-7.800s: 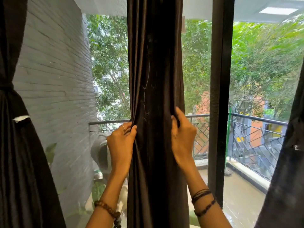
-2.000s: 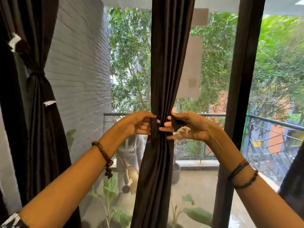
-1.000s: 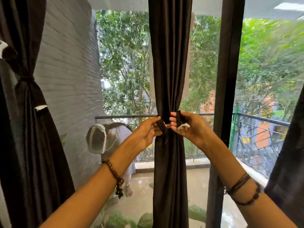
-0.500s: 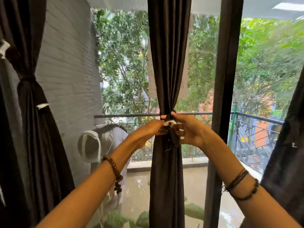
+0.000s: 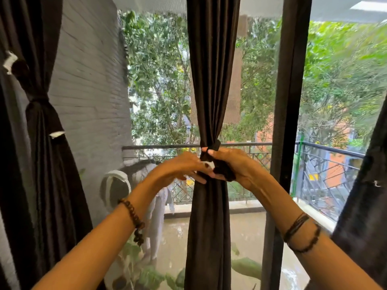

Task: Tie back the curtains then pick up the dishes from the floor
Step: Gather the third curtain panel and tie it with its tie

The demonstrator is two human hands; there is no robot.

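A dark brown curtain hangs in the middle of the window, gathered into a narrow bundle at railing height. A dark tie-back strap with a small white tag circles it there. My right hand grips the strap's bunched end against the curtain's right side. My left hand is at the left side, fingertips pinching the strap near the white tag. A second curtain at the left is cinched by its own tie. No dishes or floor are in view.
A dark window frame post stands just right of the middle curtain. Another dark curtain hangs at the right edge. Behind the glass are a balcony railing, a grey brick wall and trees.
The curtain has gone from loosely held to gathered and wrapped by the strap. In the last half second both hands dropped slightly below the wrap, the right one bunching the strap's end.
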